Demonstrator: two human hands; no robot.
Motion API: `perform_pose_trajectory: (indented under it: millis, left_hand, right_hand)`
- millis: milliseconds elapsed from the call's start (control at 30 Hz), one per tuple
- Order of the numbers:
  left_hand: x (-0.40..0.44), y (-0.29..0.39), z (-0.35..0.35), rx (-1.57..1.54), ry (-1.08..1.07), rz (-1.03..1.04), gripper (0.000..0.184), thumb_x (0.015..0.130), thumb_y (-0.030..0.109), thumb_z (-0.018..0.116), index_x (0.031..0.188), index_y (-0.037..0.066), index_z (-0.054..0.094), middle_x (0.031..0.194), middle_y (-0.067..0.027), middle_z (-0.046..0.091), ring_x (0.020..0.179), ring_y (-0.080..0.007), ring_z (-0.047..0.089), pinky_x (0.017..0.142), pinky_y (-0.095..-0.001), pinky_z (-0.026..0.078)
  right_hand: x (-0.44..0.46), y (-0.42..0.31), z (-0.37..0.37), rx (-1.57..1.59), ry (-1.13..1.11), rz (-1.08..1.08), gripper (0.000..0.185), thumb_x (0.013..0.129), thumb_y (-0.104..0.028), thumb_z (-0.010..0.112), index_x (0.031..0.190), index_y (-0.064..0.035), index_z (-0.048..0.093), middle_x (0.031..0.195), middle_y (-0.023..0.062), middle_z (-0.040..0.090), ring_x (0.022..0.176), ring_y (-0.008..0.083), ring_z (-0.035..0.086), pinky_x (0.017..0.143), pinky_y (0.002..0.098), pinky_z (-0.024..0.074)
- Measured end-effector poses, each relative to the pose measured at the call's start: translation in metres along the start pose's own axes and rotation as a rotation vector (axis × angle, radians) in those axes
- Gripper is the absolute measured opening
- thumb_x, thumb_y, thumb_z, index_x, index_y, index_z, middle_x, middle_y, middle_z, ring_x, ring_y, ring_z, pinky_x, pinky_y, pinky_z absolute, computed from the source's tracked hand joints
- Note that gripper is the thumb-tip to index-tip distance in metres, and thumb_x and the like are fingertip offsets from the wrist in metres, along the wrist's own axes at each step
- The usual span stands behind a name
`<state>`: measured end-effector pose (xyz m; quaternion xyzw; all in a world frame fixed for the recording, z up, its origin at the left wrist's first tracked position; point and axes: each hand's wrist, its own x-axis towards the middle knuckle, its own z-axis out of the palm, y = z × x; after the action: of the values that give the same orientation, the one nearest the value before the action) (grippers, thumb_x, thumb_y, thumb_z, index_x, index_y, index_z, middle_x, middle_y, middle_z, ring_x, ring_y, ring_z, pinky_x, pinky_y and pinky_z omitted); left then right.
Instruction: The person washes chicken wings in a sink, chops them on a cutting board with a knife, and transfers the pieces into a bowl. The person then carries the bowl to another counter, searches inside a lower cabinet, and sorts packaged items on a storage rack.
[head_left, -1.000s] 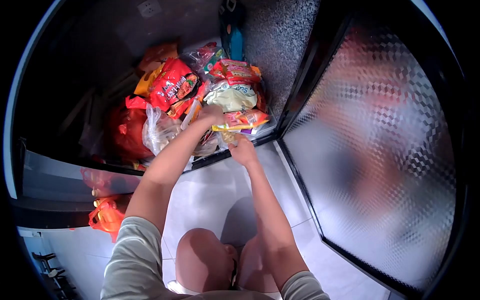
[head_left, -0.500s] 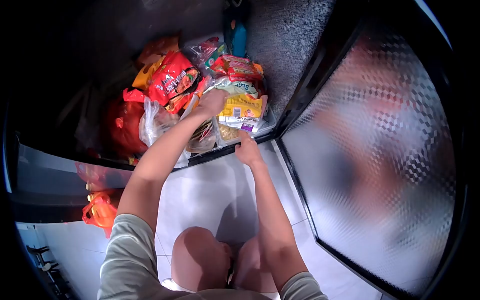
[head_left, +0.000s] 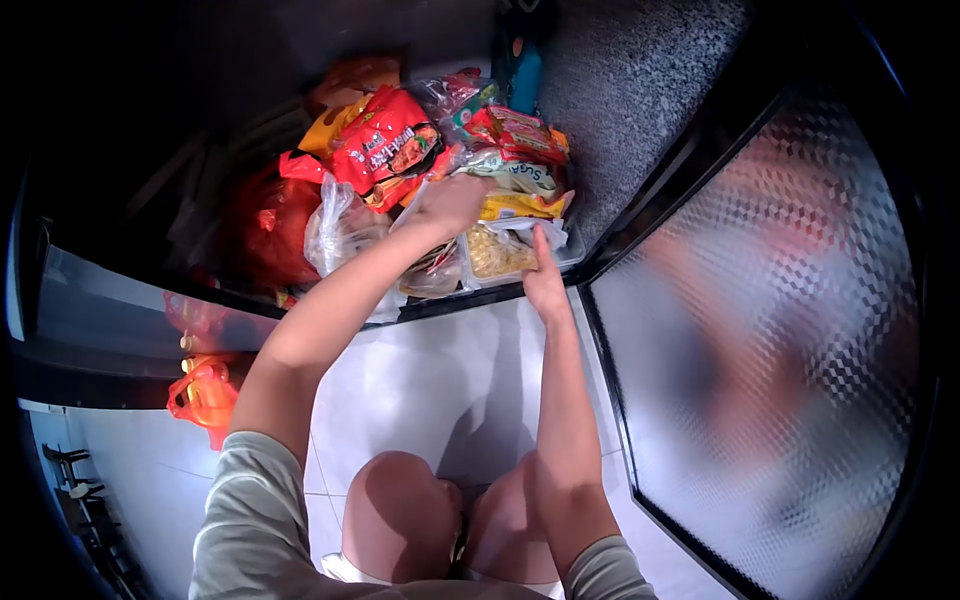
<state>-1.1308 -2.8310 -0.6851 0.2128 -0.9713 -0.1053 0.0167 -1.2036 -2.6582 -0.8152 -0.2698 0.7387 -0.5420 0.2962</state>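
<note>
My left hand (head_left: 458, 205) is closed at the left end of a yellow packet (head_left: 525, 206), its fingertips partly hidden. My right hand (head_left: 545, 280) has its thumb up against a white packet (head_left: 548, 235), pinching its near edge. Both packets are tilted up over a clear plastic bin (head_left: 575, 254). Under them shows a bag of pale yellow dry food (head_left: 497, 254). Just behind lies a pale bag lettered SUGAR (head_left: 520, 172). Several thin packets (head_left: 436, 262) stand below my left wrist.
A red noodle pack (head_left: 388, 145), a red plastic bag (head_left: 270, 235) and a clear bag (head_left: 340, 230) crowd the cabinet's left. A blue bottle (head_left: 524, 82) stands behind. The patterned glass door (head_left: 770, 350) hangs open at right. An orange bag (head_left: 208, 395) is outside at left.
My right hand has moved up onto the white packet. The yellow and white packets have tipped up and back, uncovering more pale yellow food. The view has shifted slightly.
</note>
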Motion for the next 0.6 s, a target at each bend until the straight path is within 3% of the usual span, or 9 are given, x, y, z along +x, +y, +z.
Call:
perform_pose_trajectory:
  millis: [133, 300, 333, 400, 433, 467, 500, 533, 600]
  left_hand:
    - [-0.001, 0.011, -0.008, -0.018, -0.058, -0.054, 0.035, 0.087, 0.013, 0.046, 0.116, 0.020, 0.064, 0.105, -0.0156, 0.067, 0.101, -0.0319, 0.064, 0.082, -0.0459, 0.051]
    - [-0.003, 0.011, 0.000, -0.071, -0.053, -0.120, 0.028, 0.086, 0.016, 0.050, 0.110, 0.016, 0.065, 0.102, -0.0154, 0.067, 0.095, -0.0324, 0.066, 0.078, -0.0454, 0.053]
    - [-0.003, 0.005, 0.015, -0.011, -0.045, -0.052, 0.034, 0.086, 0.016, 0.049, 0.118, 0.017, 0.061, 0.100, -0.0155, 0.068, 0.093, -0.0326, 0.066, 0.076, -0.0458, 0.053]
    - [-0.015, -0.011, 0.059, 0.025, 0.107, 0.154, 0.039, 0.085, 0.015, 0.048, 0.124, 0.015, 0.056, 0.092, -0.0163, 0.067, 0.086, -0.0337, 0.066, 0.070, -0.0464, 0.053]
    - [-0.022, -0.011, 0.064, -0.055, -0.034, 0.192, 0.038, 0.086, 0.014, 0.048, 0.123, 0.008, 0.054, 0.094, -0.0173, 0.067, 0.085, -0.0344, 0.066, 0.067, -0.0465, 0.053]
    - [-0.031, -0.003, 0.054, 0.042, -0.319, 0.293, 0.043, 0.086, 0.014, 0.047, 0.128, 0.004, 0.051, 0.103, -0.0183, 0.065, 0.092, -0.0340, 0.065, 0.076, -0.0465, 0.053]
    - [-0.032, -0.025, 0.115, 0.106, -0.146, 0.295, 0.047, 0.086, 0.014, 0.047, 0.132, 0.004, 0.048, 0.117, -0.0194, 0.061, 0.107, -0.0336, 0.060, 0.095, -0.0441, 0.046]
    - [-0.044, -0.012, 0.098, 0.161, -0.067, 0.257, 0.053, 0.085, 0.018, 0.052, 0.136, 0.004, 0.043, 0.132, -0.0200, 0.051, 0.125, -0.0346, 0.048, 0.110, -0.0448, 0.031]
    - [-0.057, 0.004, 0.074, -0.067, -0.141, 0.068, 0.058, 0.083, 0.015, 0.053, 0.138, 0.005, 0.040, 0.143, -0.0210, 0.039, 0.137, -0.0363, 0.031, 0.114, -0.0451, 0.022]
  right_hand:
    - [0.005, -0.001, -0.008, 0.129, -0.003, -0.048, 0.084, 0.072, 0.020, 0.041, 0.150, -0.0066, 0.021, 0.156, 0.0094, 0.023, 0.144, 0.0196, 0.019, 0.115, 0.0272, 0.0134]
    - [0.002, -0.012, -0.007, 0.153, -0.017, -0.002, 0.084, 0.074, 0.019, 0.043, 0.150, -0.0066, 0.019, 0.157, 0.0075, 0.019, 0.145, 0.0189, 0.015, 0.115, 0.0284, 0.0128]
    - [0.001, -0.012, -0.007, 0.143, -0.024, 0.010, 0.084, 0.075, 0.018, 0.043, 0.151, -0.0068, 0.018, 0.157, 0.0069, 0.018, 0.145, 0.0187, 0.014, 0.115, 0.0281, 0.0122]
    - [-0.004, -0.017, -0.008, -0.106, -0.044, 0.010, 0.069, 0.076, 0.008, 0.048, 0.144, -0.0022, 0.034, 0.142, 0.0170, 0.042, 0.134, 0.0262, 0.038, 0.110, 0.0304, 0.0276]
    - [-0.007, -0.023, -0.013, -0.282, -0.119, 0.038, 0.065, 0.077, 0.005, 0.049, 0.140, -0.0012, 0.039, 0.135, 0.0198, 0.049, 0.128, 0.0293, 0.045, 0.107, 0.0323, 0.0326]
    - [-0.011, -0.028, -0.016, -0.462, -0.190, 0.064, 0.060, 0.077, 0.002, 0.051, 0.137, -0.0001, 0.044, 0.128, 0.0226, 0.056, 0.122, 0.0325, 0.052, 0.104, 0.0342, 0.0375]
    - [-0.015, -0.017, -0.011, -0.555, -0.167, -0.037, 0.054, 0.077, -0.001, 0.053, 0.131, 0.0004, 0.049, 0.119, 0.0246, 0.059, 0.113, 0.0364, 0.056, 0.099, 0.0382, 0.0417]
    - [-0.019, -0.004, -0.006, -0.650, -0.143, -0.139, 0.047, 0.077, -0.003, 0.055, 0.124, 0.0009, 0.055, 0.110, 0.0265, 0.062, 0.104, 0.0402, 0.060, 0.094, 0.0422, 0.0459]
    - [-0.036, -0.027, -0.004, -0.654, -0.160, -0.133, 0.044, 0.078, -0.004, 0.057, 0.122, -0.0001, 0.057, 0.113, 0.0264, 0.061, 0.104, 0.0412, 0.059, 0.092, 0.0456, 0.0465]
